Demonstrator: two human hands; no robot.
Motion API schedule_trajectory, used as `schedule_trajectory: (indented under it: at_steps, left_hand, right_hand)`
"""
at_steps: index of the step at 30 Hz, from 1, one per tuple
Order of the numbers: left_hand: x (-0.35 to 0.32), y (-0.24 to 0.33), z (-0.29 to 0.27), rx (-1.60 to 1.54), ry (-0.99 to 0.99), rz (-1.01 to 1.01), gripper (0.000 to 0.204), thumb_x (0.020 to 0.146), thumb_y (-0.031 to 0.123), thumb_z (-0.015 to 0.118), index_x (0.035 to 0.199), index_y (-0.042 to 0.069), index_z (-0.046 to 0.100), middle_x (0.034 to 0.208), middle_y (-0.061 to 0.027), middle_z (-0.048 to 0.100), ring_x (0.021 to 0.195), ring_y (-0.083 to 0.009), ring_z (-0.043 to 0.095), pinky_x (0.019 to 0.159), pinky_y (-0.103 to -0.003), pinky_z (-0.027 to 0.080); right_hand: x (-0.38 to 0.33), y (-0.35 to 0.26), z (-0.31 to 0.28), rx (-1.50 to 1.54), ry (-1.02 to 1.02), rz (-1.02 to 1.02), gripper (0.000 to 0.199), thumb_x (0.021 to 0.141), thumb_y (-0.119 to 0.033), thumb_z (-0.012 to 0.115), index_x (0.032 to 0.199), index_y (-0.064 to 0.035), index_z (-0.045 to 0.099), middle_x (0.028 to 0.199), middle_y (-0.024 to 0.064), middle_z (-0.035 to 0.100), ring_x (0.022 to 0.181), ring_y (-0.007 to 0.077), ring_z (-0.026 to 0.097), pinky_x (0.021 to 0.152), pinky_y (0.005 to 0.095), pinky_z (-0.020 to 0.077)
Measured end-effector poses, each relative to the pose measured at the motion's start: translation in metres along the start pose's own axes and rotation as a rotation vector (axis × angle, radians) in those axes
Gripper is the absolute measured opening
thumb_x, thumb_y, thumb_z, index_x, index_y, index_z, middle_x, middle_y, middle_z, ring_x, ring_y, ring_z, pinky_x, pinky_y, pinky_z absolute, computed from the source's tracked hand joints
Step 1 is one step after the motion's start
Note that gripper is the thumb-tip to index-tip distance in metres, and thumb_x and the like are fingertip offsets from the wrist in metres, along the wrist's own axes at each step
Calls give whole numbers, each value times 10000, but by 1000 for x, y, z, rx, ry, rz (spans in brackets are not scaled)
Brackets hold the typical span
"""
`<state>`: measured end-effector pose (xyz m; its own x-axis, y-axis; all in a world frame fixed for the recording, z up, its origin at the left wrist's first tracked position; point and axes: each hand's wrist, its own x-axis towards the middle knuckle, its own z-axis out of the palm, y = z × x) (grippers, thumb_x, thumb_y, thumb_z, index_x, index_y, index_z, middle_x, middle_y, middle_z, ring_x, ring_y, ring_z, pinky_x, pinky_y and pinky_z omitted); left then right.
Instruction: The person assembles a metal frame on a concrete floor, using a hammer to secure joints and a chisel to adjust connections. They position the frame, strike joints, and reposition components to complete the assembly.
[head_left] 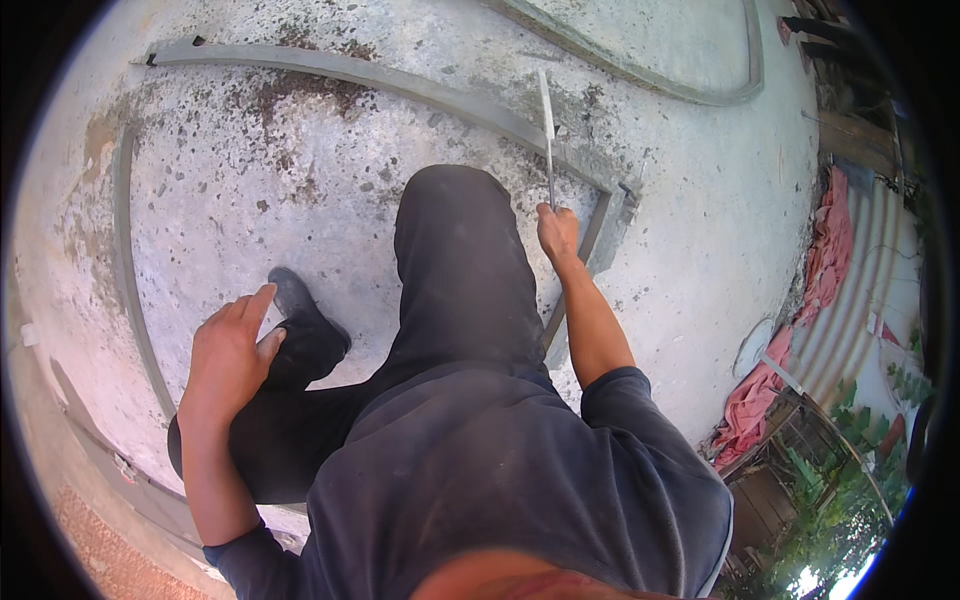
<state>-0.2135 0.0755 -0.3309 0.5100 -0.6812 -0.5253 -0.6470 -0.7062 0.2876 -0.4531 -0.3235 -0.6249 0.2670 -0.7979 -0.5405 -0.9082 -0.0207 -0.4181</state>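
Note:
My right hand is closed round the near end of a long thin tool. Its slim dark shaft leads to a narrow pale end that points away from me; I cannot make out its exact kind. Just right of that hand lies the corner of a grey bar frame on the floor, its far bar passing beneath the tool. My left hand holds nothing. Its fingers are stretched out and the thumb is apart, above my bent left leg and beside my dark boot.
Another grey curved-looking bar lies farther off at the upper right. Dark crumbs and stains speckle the pale concrete floor. Along the right edge are a pink cloth, a corrugated sheet, boards and green leaves.

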Motion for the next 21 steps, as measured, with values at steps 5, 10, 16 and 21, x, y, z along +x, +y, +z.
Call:
schedule_trajectory:
  at_steps: [5,10,16,21]
  left_hand:
    - [6,5,-4,34,-17,-55,560,859,123,764,1379,47,570,1162,-216,681,1055,-415,649,906,-472,535]
    - [8,7,-2,-3,-9,-31,554,866,129,760,1380,51,571,1171,-218,680,1064,-417,648,910,-470,535]
    - [15,12,-4,46,-40,-27,538,871,129,755,1374,52,579,1171,-218,680,1068,-417,648,911,-469,535]
    - [22,19,-6,16,32,40,533,868,128,754,1366,50,581,1145,-202,685,1042,-410,652,894,-470,535]
  right_hand:
    - [2,4,0,-28,-53,-110,504,842,-352,606,877,142,700,894,373,673,918,517,679,847,519,511]
    - [51,97,12,168,94,232,479,843,-357,598,899,104,717,873,370,666,915,516,671,862,512,503]
    - [-3,8,1,56,-31,-226,445,857,-325,596,743,105,606,683,267,622,661,328,609,703,471,472]
    - [40,102,21,207,9,196,471,820,-324,557,814,135,663,819,384,652,835,485,678,805,518,497]
